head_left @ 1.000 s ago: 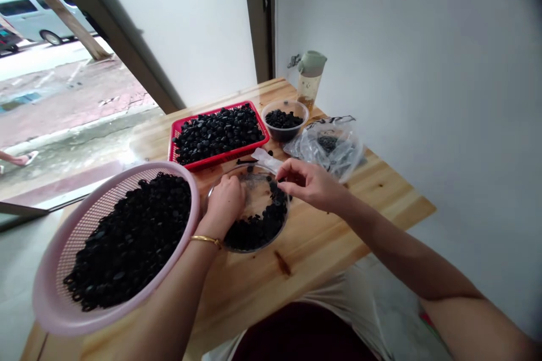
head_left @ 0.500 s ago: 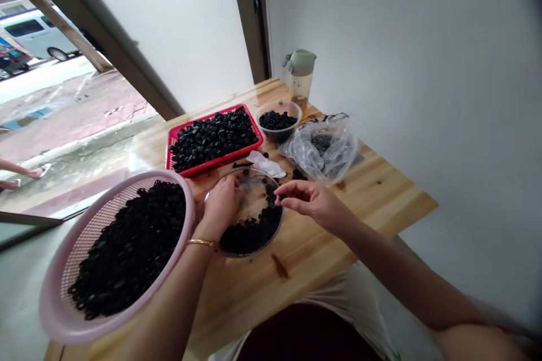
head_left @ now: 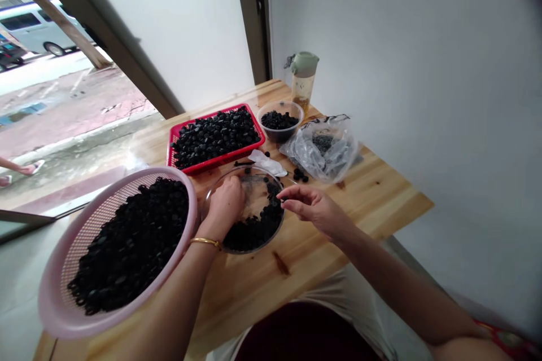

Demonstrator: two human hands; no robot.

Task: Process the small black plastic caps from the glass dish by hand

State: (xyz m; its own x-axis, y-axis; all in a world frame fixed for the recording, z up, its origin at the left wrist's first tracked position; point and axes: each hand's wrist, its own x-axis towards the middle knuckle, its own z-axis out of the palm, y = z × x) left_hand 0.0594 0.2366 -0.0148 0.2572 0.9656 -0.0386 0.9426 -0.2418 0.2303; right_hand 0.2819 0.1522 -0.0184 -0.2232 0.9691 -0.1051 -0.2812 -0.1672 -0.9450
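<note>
A clear round bowl [head_left: 247, 251] stands on the wooden table in front of me, with small black pieces [head_left: 254, 232] heaped along its near and right sides. My left hand [head_left: 228, 198], a gold bangle at its wrist, reaches into the left part of the bowl. Its fingers are curled down, and whatever they hold is hidden. At the bowl's right rim my right hand [head_left: 315, 208] pinches a small black piece [head_left: 283, 199] between thumb and fingertips. To the left, a pink mesh basket [head_left: 55, 299] holds a large pile of black ring-like pieces [head_left: 131, 248].
Behind the bowl are a red basket [head_left: 215, 161] of black pieces, a plastic tub [head_left: 279, 134] of more, and a crumpled white wrapper [head_left: 269, 163]. A plastic bag [head_left: 339, 159], loose black pieces [head_left: 300, 175] and a green-lidded jug [head_left: 304, 82] are at the right.
The view has shifted slightly. Both hands stay at the bowl in nearly the same places, the right still pinching a small black piece at the rim.
</note>
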